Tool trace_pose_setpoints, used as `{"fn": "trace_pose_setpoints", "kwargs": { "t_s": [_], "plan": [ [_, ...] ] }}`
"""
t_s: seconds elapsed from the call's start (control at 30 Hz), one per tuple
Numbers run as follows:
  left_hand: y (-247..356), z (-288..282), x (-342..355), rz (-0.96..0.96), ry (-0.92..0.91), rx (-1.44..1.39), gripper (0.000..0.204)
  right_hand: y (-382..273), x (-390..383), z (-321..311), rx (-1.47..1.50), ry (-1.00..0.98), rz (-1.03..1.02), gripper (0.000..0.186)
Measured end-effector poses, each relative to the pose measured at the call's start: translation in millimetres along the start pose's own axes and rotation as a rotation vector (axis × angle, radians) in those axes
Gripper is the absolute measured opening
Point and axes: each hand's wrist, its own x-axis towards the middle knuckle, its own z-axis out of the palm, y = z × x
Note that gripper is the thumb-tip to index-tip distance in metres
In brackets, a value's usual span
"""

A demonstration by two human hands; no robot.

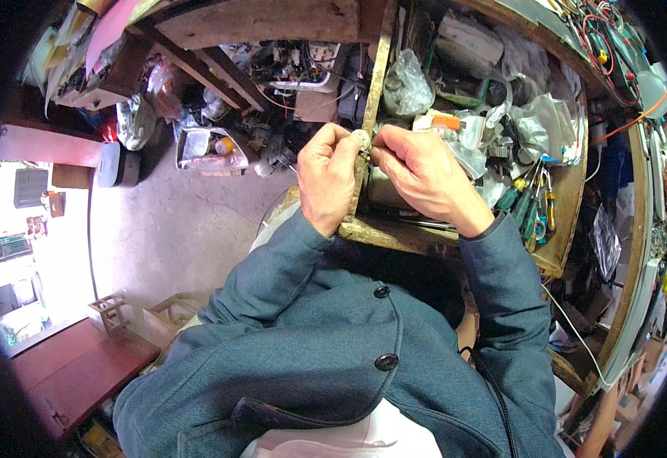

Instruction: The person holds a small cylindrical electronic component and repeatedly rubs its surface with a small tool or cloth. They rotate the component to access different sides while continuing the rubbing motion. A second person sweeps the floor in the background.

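Note:
My left hand (pixel 327 182) pinches a small round, pale metallic part (pixel 361 140) between thumb and forefinger. The part is too small to name its kind. Close beside it, my right hand (pixel 430 172) is closed, thumb against forefinger, with the fingertips at the part's right side. What the right fingers hold, if anything, is hidden. Both hands are over the left wooden edge (pixel 380 76) of an open drawer, near its front corner.
Inside the drawer lie clear plastic bags (pixel 407 85), an orange-and-white packet (pixel 446 121) and several screwdrivers (pixel 528 204). At the left, a white box (pixel 194 149) sits on the concrete floor (pixel 188 221). Cables and tools (pixel 604 53) crowd the far right.

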Motion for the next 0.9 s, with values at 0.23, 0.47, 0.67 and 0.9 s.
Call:
{"fn": "trace_pose_setpoints", "kwargs": {
  "t_s": [0.23,0.47,0.67,0.9],
  "plan": [
    [1.2,1.8,-0.5,0.02,0.007,-0.014,0.02,0.0,0.4,3.6,0.039,0.065,0.036,0.011],
    [3.0,2.0,-1.0,0.02,0.007,-0.014,0.022,3.8,-0.1,5.4,0.03,0.078,0.011,0.01],
    [2.3,1.1,-3.2,0.007,-0.009,-0.001,0.021,1.5,-0.5,3.2,0.026,0.037,0.0,0.011],
    [4.8,2.5,-4.3,0.033,0.006,0.018,0.021,1.6,-1.1,7.6,0.006,0.083,-0.006,0.011]
  ]
}}
